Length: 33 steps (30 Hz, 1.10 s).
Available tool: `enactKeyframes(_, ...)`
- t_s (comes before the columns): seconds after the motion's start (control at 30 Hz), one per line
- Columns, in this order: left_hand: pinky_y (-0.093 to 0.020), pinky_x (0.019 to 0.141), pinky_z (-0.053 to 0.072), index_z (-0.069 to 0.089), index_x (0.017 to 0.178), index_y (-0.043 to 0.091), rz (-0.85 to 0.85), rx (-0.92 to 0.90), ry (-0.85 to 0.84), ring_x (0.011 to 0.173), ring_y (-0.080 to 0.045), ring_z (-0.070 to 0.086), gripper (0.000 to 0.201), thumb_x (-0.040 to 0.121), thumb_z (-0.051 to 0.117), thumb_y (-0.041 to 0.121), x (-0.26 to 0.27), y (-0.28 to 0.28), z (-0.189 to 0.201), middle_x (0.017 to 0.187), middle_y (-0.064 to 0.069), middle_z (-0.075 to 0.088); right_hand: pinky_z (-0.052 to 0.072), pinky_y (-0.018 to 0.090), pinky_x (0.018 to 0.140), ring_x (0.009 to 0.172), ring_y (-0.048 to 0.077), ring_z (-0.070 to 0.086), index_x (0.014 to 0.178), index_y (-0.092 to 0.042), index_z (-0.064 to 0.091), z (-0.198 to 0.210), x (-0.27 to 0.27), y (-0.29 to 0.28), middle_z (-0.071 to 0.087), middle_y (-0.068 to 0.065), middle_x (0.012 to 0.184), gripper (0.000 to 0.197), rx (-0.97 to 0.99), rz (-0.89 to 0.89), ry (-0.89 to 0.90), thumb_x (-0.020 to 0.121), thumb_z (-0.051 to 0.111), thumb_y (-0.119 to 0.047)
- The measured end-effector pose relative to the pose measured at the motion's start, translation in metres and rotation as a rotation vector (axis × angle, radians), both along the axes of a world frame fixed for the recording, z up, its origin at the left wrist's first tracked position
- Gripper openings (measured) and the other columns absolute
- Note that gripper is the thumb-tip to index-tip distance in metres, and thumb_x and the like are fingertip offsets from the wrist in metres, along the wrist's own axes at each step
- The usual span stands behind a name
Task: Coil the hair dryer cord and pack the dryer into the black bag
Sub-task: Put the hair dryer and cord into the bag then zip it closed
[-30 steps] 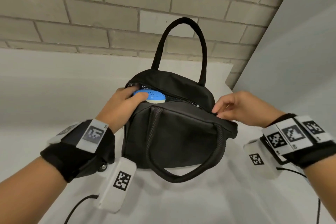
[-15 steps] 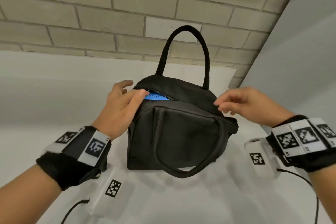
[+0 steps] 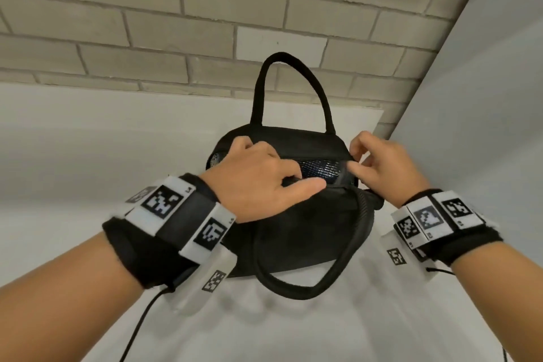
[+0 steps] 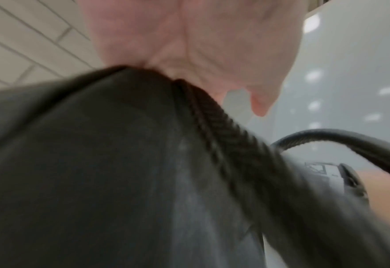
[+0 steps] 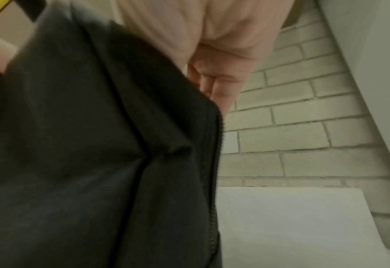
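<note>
Soft black fabric bag (image 3: 296,223) with rope-like woven handles sits on the white table (image 3: 88,156). Left hand (image 3: 258,182) grips its near rim; right hand (image 3: 379,167) pinches the right end. Glinting mesh-like lining shows; the dryer is hidden.

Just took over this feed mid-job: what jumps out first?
A black bag stands mid-table on the white surface, one handle upright against the brick wall. Both hands work its top opening: the left hand grips the near edge, the right hand pinches the right end.
</note>
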State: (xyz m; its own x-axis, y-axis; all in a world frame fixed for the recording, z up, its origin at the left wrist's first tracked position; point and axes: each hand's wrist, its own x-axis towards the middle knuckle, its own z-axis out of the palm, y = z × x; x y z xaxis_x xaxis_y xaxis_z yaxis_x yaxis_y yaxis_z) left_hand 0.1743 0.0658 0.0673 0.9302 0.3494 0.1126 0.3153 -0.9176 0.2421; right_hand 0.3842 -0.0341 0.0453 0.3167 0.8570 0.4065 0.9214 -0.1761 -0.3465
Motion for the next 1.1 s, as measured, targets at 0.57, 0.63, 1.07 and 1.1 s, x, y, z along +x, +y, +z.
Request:
enactKeyframes(0.57,-0.012,0.082,0.046,0.052,0.116,0.029,0.094,-0.651,-0.313,0.097,-0.001,0.056,0.039,0.079,0.063,0.021,-0.008,0.012,0.016,0.11,0.008,0.058,0.042,0.014,0.053,0.049,0.002,0.048,0.058,-0.023,0.059,0.005,0.013,-0.024,0.057,-0.01,0.051,0.029,0.013,-0.045,0.543,0.085,0.057,-0.032)
enactKeyframes(0.63,-0.015,0.086,0.047,0.054,0.114,0.029,0.077,-0.662,-0.383,0.101,-0.005,0.057,0.04,0.078,0.064,0.016,-0.008,0.01,0.013,0.115,0.007,0.058,0.041,0.018,0.061,0.06,0.004,0.051,0.064,-0.028,0.063,0.001,0.005,-0.033,0.061,-0.011,0.063,0.035,-0.179,-0.048,0.553,0.091,0.044,-0.038)
enactKeyframes(1.07,-0.008,0.086,0.039,0.045,0.107,0.046,0.005,-0.549,-0.515,0.104,-0.002,0.048,0.04,0.076,0.066,0.031,-0.016,0.003,0.002,0.107,0.017,0.051,0.035,0.013,0.043,0.048,0.008,0.039,0.062,-0.023,0.064,-0.013,-0.001,-0.035,0.051,-0.008,0.052,0.031,0.003,0.091,1.044,0.054,0.078,-0.05)
enactKeyframes(1.1,-0.007,0.085,0.037,0.042,0.11,0.047,0.051,-0.561,-0.562,0.103,-0.001,0.046,0.042,0.074,0.065,0.04,-0.02,0.006,-0.002,0.106,0.019,0.05,0.037,0.013,0.044,0.051,0.011,0.041,0.063,-0.023,0.062,-0.013,-0.003,-0.035,0.052,-0.008,0.053,0.019,0.004,0.075,1.0,0.068,0.073,-0.038)
